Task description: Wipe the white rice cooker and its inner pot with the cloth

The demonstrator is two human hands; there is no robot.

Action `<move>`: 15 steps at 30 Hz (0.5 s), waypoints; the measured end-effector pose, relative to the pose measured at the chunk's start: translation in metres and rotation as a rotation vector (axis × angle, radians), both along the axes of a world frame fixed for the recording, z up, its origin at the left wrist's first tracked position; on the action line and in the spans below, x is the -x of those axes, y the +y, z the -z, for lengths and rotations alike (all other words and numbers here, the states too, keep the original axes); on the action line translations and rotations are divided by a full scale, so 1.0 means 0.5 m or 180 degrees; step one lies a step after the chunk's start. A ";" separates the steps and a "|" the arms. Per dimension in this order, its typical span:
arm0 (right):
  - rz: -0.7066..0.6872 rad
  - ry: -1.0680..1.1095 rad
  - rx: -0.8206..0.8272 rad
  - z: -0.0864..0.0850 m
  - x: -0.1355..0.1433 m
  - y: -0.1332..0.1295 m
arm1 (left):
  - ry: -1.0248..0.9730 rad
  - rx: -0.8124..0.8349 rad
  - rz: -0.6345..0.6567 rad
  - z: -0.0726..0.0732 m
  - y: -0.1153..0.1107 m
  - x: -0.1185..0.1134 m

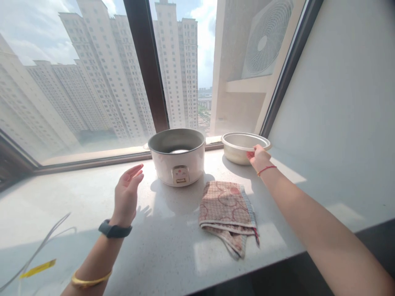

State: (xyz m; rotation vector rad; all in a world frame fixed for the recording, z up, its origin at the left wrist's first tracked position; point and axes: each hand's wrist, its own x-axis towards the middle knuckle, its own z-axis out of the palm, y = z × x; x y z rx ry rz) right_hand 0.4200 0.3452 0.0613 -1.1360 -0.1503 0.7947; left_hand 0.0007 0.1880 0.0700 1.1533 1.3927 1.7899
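Note:
A white rice cooker body (163, 168) stands on the sill, its top uncovered and its switch panel facing me. To its right sits a pale metal inner pot (233, 154), upright and apart from the cooker. My right hand (258, 158) pinches the near right part of the pot's rim between thumb and fingers. My left hand (127, 191) is raised left of the cooker, holding nothing, its fingers stretched and the thumb a little apart. Between the cooker and me lies a folded, patterned brown cloth (226, 207) with a checked edge.
On the left, a thin cable (46, 238) with a yellow tag (38, 268) lies on the white windowsill (160, 255). A dark window frame (146, 61) rises behind the cooker. The white wall (345, 123) bounds the right side, and the sill's front edge drops off towards me.

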 end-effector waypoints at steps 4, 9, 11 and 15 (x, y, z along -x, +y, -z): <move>-0.0055 0.0066 -0.0132 -0.044 0.001 -0.071 | 0.0197 -0.0064 0.0114 0.001 -0.014 0.006; -0.0529 -0.0095 -0.0852 -0.146 0.038 -0.171 | 0.0307 -0.0153 0.0106 -0.017 -0.004 -0.002; -0.0849 -0.0246 -0.1193 -0.197 0.070 -0.191 | 0.0278 -0.0314 0.0093 -0.045 0.007 -0.015; -0.1565 -0.0565 -0.1551 -0.283 0.158 -0.185 | -0.0016 -0.0475 0.0276 -0.134 0.041 -0.048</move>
